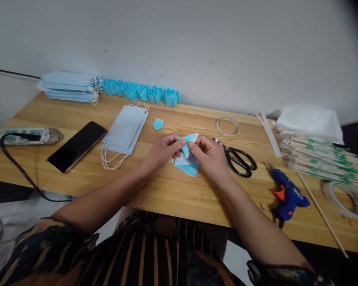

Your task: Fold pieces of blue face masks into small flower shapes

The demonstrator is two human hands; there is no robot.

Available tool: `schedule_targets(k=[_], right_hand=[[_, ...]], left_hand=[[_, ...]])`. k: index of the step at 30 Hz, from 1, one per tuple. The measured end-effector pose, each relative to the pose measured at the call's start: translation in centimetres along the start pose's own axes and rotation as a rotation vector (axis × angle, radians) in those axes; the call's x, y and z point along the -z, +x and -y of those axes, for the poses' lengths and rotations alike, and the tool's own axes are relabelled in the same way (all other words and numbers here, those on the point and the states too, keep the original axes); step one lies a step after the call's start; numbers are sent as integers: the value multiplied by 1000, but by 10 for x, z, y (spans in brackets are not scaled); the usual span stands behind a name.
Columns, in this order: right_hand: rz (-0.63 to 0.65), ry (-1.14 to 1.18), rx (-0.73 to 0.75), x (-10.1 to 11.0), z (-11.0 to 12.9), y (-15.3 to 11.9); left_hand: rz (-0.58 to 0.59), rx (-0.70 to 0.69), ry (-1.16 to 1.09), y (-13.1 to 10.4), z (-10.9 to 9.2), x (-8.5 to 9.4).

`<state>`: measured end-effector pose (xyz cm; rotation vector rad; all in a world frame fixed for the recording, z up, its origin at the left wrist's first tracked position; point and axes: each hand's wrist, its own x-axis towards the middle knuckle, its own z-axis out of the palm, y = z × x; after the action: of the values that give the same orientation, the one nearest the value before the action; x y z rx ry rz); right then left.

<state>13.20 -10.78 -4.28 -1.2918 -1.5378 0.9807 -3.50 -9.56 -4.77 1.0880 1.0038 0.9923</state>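
Between my two hands is a small piece of blue-and-white mask fabric [189, 143], partly folded into a point. My left hand [167, 149] pinches its left side with thumb and fingers. On the opposite side, my right hand [210, 153] grips the edge the same way. Right below them on the wood lie several loose blue fabric pieces [187, 169], partly covered by the hands. A small folded blue piece [158, 124] sits apart, up and to the left. Black-handled scissors [240, 161] rest beside my right hand, their blades mostly hidden behind it.
Face masks [125, 129] and a phone [77, 146] lie left, near a power strip [24, 136]. Along the wall stand a mask stack [68, 85] and blue fabric flowers [141, 92]. Rightward are a tape roll [228, 126], glue gun [288, 192], glue sticks [270, 135], wooden stick [322, 214] and packaged chopsticks [322, 159].
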Motion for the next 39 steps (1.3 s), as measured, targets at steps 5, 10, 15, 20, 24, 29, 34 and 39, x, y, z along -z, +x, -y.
schedule_targets(k=[5,10,15,20,24,29,34,39], right_hand=[[31,30,-3,5,2,1],[16,130,-6,7,0,3],[-41,196,-23,6,-4,4],[-102,257,-24,6,-4,5],[-77,280,-29,4,-4,6],[36,298,-38,1,-6,6],[61,257,-22,2,-6,5],[50,271,-12,2,-7,6]], left_hand=[[-23,-12,44,-1,-2,2],[-24,-6,68,-1,-4,1],[-33,-10,82,-2,-3,0],[-76,-25,71,-2,-2,1],[-76,-54,86,-2,-1,1],[-33,-99,135,-2,3,2],[8,-83,155,-2,3,2],[45,-54,132,-3,0,2]])
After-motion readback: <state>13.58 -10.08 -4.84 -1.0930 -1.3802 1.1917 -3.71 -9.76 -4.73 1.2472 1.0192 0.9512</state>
